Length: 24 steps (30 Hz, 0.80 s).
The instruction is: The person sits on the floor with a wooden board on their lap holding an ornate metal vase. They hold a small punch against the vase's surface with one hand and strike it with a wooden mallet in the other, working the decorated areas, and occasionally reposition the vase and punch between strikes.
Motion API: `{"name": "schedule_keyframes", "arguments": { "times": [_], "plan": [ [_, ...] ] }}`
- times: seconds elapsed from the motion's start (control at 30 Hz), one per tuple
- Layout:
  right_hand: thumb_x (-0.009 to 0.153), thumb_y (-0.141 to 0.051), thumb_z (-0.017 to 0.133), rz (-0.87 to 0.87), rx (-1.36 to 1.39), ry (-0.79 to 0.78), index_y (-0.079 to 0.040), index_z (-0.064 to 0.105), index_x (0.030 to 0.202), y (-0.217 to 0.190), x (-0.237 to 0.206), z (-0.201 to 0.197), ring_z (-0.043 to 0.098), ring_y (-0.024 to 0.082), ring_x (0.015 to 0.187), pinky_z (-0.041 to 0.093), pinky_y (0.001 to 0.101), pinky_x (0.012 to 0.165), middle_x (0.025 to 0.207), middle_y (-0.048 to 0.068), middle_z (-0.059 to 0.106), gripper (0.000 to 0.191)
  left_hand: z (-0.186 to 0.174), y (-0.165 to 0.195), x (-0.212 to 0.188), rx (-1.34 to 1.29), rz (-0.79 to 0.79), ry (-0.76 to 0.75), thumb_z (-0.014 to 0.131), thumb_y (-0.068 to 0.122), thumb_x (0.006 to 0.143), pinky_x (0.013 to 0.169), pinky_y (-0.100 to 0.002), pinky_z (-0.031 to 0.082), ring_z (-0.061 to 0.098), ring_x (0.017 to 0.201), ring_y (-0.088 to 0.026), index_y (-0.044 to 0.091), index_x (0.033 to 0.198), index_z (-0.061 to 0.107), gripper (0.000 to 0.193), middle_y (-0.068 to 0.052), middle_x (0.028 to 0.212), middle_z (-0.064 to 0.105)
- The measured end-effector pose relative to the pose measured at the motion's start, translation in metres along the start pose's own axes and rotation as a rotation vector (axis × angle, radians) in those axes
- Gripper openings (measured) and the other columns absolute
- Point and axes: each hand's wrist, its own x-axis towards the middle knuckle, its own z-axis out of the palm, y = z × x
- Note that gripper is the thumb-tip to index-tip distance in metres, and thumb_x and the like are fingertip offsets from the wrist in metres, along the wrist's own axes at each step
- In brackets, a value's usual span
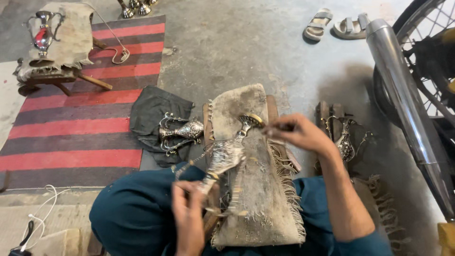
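Observation:
I sit on the floor with a cloth-covered wooden block (258, 189) between my knees. An ornate silver metal vase (226, 155) lies along the cloth, its base toward me and its gold-edged mouth pointing away. My left hand (188, 213) grips the base end of the vase. My right hand (296, 132) is closed on a small thin tool whose tip is at the vase's mouth (251, 121). Both hands are slightly blurred.
A second silver vase (182, 132) lies on a dark cloth (151, 111) to the left. A third silver vase (345, 140) rests on wood at right. A red-striped rug (80, 123), another cloth-covered stand with a trophy-like vase (43, 33), sandals (336, 24), and a motorcycle exhaust (403, 99) surround me.

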Motion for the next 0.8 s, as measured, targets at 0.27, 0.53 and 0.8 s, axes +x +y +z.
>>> {"name": "schedule_keyframes", "arguments": {
  "times": [0.27, 0.53, 0.8],
  "plan": [
    [0.089, -0.009, 0.075, -0.036, -0.367, 0.756, -0.007, 0.076, 0.107, 0.072, -0.016, 0.036, 0.069, 0.026, 0.084, 0.055, 0.0349, 0.075, 0.094, 0.015, 0.07, 0.017, 0.017, -0.095, -0.057, 0.186, -0.087, -0.343, 0.062, 0.01, 0.096, 0.087, -0.038, 0.063, 0.071, 0.102, -0.02, -0.008, 0.112, 0.068, 0.025, -0.018, 0.127, 0.066],
    [0.081, -0.019, 0.077, 0.208, 0.182, 0.399, -0.004, 0.076, 0.113, 0.139, 0.029, 0.05, 0.075, 0.021, 0.087, 0.058, 0.0338, 0.078, 0.099, 0.014, 0.079, 0.035, 0.011, -0.114, -0.006, -0.121, -0.309, -0.526, 0.06, 0.005, 0.099, 0.084, -0.053, 0.066, 0.075, 0.104, -0.037, -0.014, 0.12, 0.06, 0.029, -0.028, 0.139, 0.056],
    [0.083, -0.019, 0.076, 0.151, 0.383, 0.285, -0.002, 0.072, 0.119, 0.149, 0.044, 0.063, 0.072, 0.019, 0.094, 0.056, 0.0331, 0.083, 0.107, 0.014, 0.076, 0.039, 0.011, -0.036, 0.07, 0.633, -0.151, -1.036, 0.057, 0.011, 0.103, 0.095, -0.047, 0.056, 0.068, 0.113, -0.036, -0.007, 0.129, 0.059, 0.031, -0.024, 0.133, 0.06]
  ]
}}
